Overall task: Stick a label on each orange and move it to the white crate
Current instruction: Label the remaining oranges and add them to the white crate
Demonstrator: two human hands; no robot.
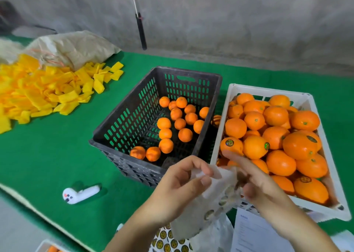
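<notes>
My left hand (181, 182) pinches the top of a white label sheet (210, 200) with round stickers on it, held in front of both crates. My right hand (254, 179) touches the sheet's right edge, fingers stretched toward the white crate (229, 90). That crate on the right is piled with oranges (275, 134); a few show round labels. The dark crate (122, 123) in the middle holds several unlabelled oranges (184, 134) on its floor.
More sticker sheets (172, 242) and a printed paper (252, 232) lie at the near edge of the green table. A white handheld device (80, 193) lies at the left front. Yellow foam sleeves (44, 92) spill from a sack (72, 46) at back left.
</notes>
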